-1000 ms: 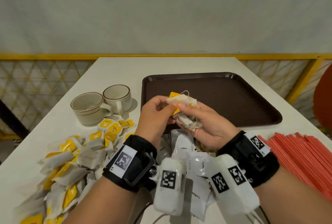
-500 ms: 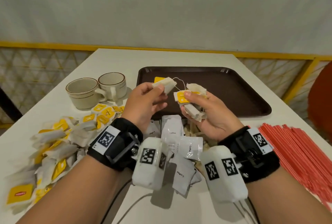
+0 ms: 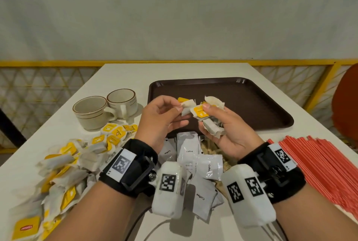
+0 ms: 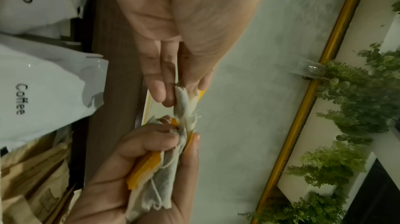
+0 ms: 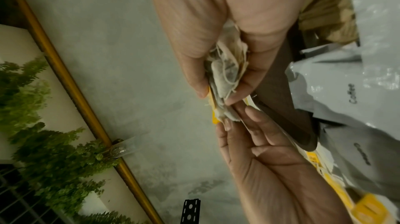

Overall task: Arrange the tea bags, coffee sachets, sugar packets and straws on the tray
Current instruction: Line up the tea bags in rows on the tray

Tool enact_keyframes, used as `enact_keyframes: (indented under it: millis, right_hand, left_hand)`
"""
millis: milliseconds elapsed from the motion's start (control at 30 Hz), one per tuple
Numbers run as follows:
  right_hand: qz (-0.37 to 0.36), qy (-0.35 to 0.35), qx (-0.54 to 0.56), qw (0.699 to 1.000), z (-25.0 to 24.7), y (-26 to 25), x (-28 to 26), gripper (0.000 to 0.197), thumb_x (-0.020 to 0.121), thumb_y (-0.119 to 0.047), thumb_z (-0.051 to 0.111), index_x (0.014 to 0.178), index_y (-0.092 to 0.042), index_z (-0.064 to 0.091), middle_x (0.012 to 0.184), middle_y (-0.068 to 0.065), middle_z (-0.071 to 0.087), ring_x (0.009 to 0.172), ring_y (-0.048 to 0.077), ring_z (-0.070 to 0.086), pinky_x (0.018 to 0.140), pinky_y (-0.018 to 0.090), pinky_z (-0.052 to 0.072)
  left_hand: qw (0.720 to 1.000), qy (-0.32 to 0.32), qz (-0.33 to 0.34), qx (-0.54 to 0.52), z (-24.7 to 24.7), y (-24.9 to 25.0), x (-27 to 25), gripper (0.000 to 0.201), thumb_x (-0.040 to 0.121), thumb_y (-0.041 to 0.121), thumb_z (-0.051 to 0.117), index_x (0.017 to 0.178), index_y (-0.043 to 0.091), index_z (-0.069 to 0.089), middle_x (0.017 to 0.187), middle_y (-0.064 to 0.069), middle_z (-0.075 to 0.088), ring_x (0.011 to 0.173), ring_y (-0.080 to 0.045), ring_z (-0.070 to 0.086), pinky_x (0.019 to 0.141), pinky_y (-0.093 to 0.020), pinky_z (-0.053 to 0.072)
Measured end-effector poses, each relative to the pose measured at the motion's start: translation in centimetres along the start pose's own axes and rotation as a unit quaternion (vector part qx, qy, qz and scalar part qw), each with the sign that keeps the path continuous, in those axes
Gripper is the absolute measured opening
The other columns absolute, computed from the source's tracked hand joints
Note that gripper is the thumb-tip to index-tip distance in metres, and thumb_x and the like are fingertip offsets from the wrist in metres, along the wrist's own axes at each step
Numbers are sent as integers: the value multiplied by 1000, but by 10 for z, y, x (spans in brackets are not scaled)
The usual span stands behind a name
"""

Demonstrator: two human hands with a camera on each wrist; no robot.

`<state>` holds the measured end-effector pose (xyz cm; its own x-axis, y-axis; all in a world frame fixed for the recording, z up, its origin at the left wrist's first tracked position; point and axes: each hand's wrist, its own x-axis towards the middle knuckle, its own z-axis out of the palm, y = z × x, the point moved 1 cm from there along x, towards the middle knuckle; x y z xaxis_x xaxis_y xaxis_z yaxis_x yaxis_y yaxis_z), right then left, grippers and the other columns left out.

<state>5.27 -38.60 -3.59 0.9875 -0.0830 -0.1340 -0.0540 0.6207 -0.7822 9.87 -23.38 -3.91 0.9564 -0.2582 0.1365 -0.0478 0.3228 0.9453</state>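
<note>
Above the near edge of the dark brown tray [image 3: 251, 103], my left hand [image 3: 177, 105] pinches one tea bag [image 3: 187, 105] between thumb and fingers; the same tea bag [image 4: 184, 101] shows in the left wrist view. My right hand [image 3: 214, 117] grips a bunch of tea bags [image 3: 212, 124] with yellow tags, thumb on top; that bunch [image 5: 227, 70] also fills the right wrist view. The single bag nearly touches the bunch. A loose tea bag pile [image 3: 67, 165] lies at the left, white coffee sachets [image 3: 188, 149] under my wrists, brown sugar packets [image 3: 210, 147] beside them, and red straws [image 3: 319, 163] at the right.
Two beige cups [image 3: 93, 111] stand left of the tray, behind the tea bag pile. The white table [image 3: 126, 74] ends at a yellow railing [image 3: 58, 63] with a grey wall behind. Something red [image 3: 346, 105] stands past the table's right edge.
My left hand pulled one tea bag off the bunch to the left, and has since brought it back close beside the bunch. My right hand still holds the bunch.
</note>
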Motion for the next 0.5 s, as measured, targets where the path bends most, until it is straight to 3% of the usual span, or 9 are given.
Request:
enact_keyframes:
  millis: [67,167,333,500]
  right_hand:
    - [5,-6,-1,1000,1,1,0,24,85,-10,65,108,-7,60,89,12,68,66,14,66,55,24,56]
    - [13,-17,4,1000,2,2,0,23,83,-10,65,106,-8,60,93,14,67,69,15,66,56,24,56]
    - [17,-19,11,1000,2,3,0,31,79,-11,67,109,-7,60,95,14,67,72,16,66,58,25,57]
    - [15,-18,13,1000,1,3,0,29,80,-11,67,109,-7,60,96,14,67,75,17,67,60,25,57]
  left_hand:
    - [1000,-5,11,23,0,-2,1,15,89,-1,59,85,12,65,90,-7,73,81,-19,71,70,-30,59]
    - [991,-11,50,121,-1,-2,0,20,86,3,63,88,20,72,92,1,74,86,-7,67,73,-20,52]
    - [984,-4,77,158,1,2,-2,21,87,5,63,91,22,74,93,4,74,83,1,65,68,-10,47]
    - [985,-4,68,161,3,4,-3,20,88,2,60,92,16,73,74,8,70,63,4,60,55,-5,42]
